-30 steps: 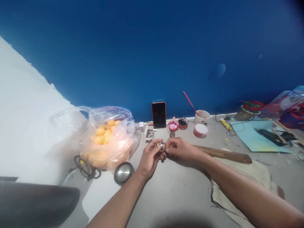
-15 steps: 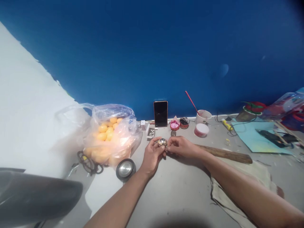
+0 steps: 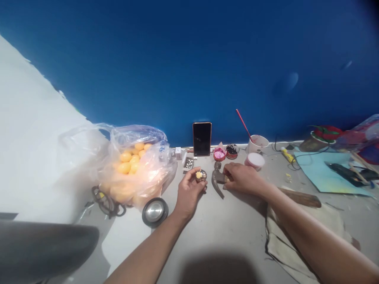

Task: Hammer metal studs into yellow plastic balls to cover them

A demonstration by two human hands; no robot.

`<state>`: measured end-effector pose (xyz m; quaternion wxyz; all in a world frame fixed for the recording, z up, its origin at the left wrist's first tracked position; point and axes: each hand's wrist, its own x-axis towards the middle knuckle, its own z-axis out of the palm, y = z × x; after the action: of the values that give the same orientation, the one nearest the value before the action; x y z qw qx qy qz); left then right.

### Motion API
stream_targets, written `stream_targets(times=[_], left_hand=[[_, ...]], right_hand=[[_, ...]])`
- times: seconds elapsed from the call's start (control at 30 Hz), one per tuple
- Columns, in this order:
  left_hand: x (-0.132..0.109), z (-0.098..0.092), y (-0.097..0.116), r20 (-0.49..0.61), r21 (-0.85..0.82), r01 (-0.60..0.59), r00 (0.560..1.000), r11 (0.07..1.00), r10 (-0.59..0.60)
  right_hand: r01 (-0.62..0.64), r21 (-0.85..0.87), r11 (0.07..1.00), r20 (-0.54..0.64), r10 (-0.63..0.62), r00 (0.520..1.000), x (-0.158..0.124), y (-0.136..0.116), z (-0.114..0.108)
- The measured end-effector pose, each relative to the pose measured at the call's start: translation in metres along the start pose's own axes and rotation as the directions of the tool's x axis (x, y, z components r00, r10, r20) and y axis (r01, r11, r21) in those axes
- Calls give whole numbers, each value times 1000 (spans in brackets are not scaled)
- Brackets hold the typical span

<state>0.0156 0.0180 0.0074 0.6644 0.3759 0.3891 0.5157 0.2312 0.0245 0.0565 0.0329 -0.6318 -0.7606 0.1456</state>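
My left hand (image 3: 189,193) is closed, pinching a small shiny round metal piece (image 3: 202,176) between thumb and fingers. A pale yellow patch shows on the near left side of that piece; its exact kind is unclear. To the right, a claw hammer (image 3: 218,178) lies on the grey table with its claw toward me. My right hand (image 3: 241,178) has its fingers closed round the hammer's handle just behind the head. The wooden handle runs out to the right under my forearm, partly hidden by it.
A plastic bag of orange balls (image 3: 130,161) and a round metal lid (image 3: 154,212) stand left. Behind are a phone (image 3: 201,139), a small box of metal bits (image 3: 188,163), tubs of pink (image 3: 219,154) and black pieces (image 3: 232,150), and a cup (image 3: 258,144). A cloth (image 3: 291,246) lies right.
My right hand has left the round metal piece and moved right onto the hammer, whose head now shows. My left hand still holds the piece, now with its yellow patch visible.
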Motion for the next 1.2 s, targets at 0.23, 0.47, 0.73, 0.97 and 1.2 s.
stream_targets(times=[0.23,0.47,0.73,0.97,1.2], left_hand=[[-8,3,5,-48,195,-18,998,981,28],[-9,5,8,-65,241,-48,996,969,65],[-5,0,1,-44,169,-38,998,985,46],[-1,-1,-2,-64,66,-1,998,998,5],[0,2,2,-50,136,-31,998,990,38]], right_hand=[[51,-61,997,58,-47,997,3,1,4],[58,-59,997,56,-54,997,2,0,4],[39,-112,993,53,-33,998,0,-3,5],[-59,-71,996,-43,56,997,-6,-14,-5],[17,-124,992,-353,-60,934,-23,-20,-11]])
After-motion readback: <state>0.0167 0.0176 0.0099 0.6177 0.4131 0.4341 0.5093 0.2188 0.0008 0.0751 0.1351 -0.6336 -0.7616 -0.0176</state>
